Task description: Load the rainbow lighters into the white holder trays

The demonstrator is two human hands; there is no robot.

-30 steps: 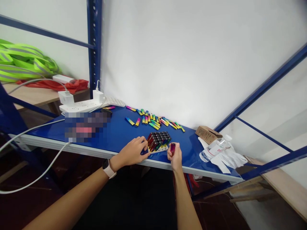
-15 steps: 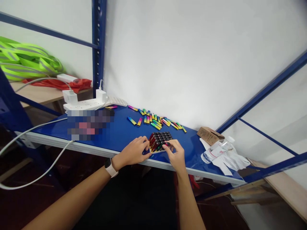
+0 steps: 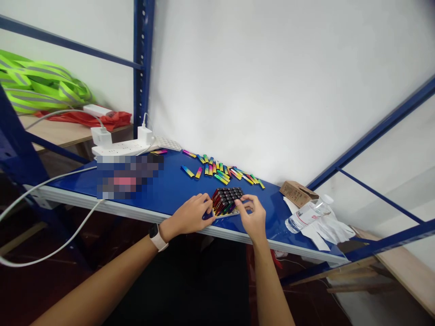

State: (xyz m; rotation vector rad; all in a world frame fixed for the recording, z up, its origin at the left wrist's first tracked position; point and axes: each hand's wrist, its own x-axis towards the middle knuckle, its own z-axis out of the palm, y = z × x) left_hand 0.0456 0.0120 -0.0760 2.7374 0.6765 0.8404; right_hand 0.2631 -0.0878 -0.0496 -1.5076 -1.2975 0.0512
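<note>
Near the shelf's front edge sits a white tray (image 3: pixel 230 214) with slots, packed with upright slim pieces (image 3: pixel 227 198) that have black tops and shiny coloured sides. They look like lighters, though I cannot be sure. My left hand (image 3: pixel 193 213), wearing a watch, grips the tray's left corner between thumb and fingers. My right hand (image 3: pixel 253 216) is at the right end of the rows, thumb and index finger bent together against the pieces there. Whatever lies between those fingertips is hidden. Behind the tray lie several loose rainbow-coloured flat pieces (image 3: pixel 222 176).
On the blue shelf (image 3: pixel 166 181) stand a white power strip (image 3: pixel 124 147) with cables and a perforated white tray (image 3: pixel 169 143) at the back left. A cardboard box (image 3: pixel 298 193), water bottle (image 3: pixel 308 215) and white paper (image 3: pixel 326 233) occupy the right end. Blue posts frame both sides.
My right hand has shifted slightly up and right along the tray's right end, its fingertips leaving the front row. My left hand keeps its place on the tray.
</note>
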